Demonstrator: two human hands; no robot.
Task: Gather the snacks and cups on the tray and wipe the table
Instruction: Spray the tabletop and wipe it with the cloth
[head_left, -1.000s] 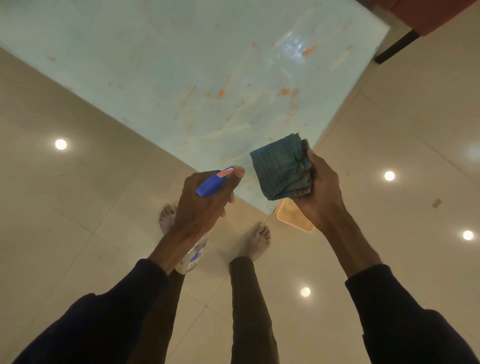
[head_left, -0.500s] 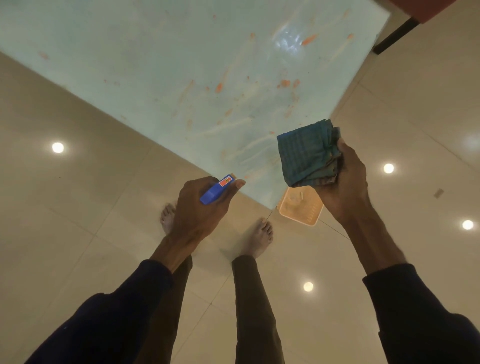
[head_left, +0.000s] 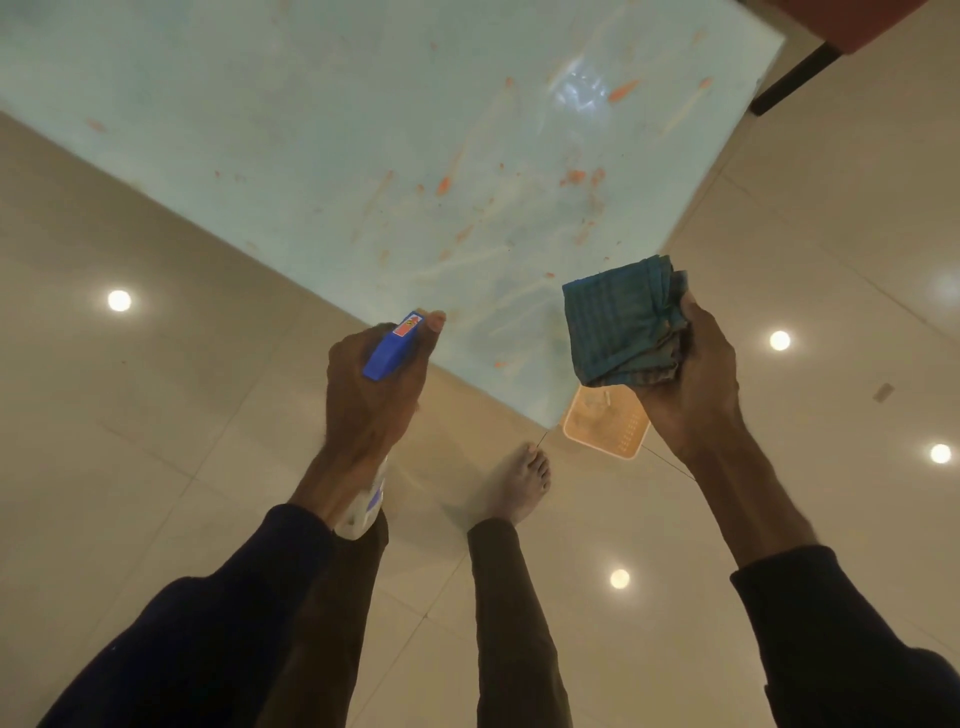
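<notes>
Head view, looking down over the near corner of the desk (head_left: 363, 130). Your left hand (head_left: 370, 400) grips a spray bottle (head_left: 392, 345): the fingers are curled round its neck, the thumb lies along the blue spray head, and the clear body shows below your wrist. The nozzle points toward the desk edge, and the bottle is held above the floor just short of that edge. Your right hand (head_left: 698, 395) grips a folded teal cloth (head_left: 621, 325), fingers closed on its right side, so that the cloth hangs over the near corner of the desk; whether it touches the surface cannot be told. The pale, glossy desk top carries orange smears and streaks (head_left: 574, 176), thickest toward the right half. An orange perforated basket (head_left: 605, 423) shows just below the desk corner, partly hidden by the cloth and your right hand. One bare foot (head_left: 522, 480) stands on the tiled floor (head_left: 156, 415), which reflects round ceiling lights. A red seat (head_left: 841, 21) with a dark leg sits at the upper right.
</notes>
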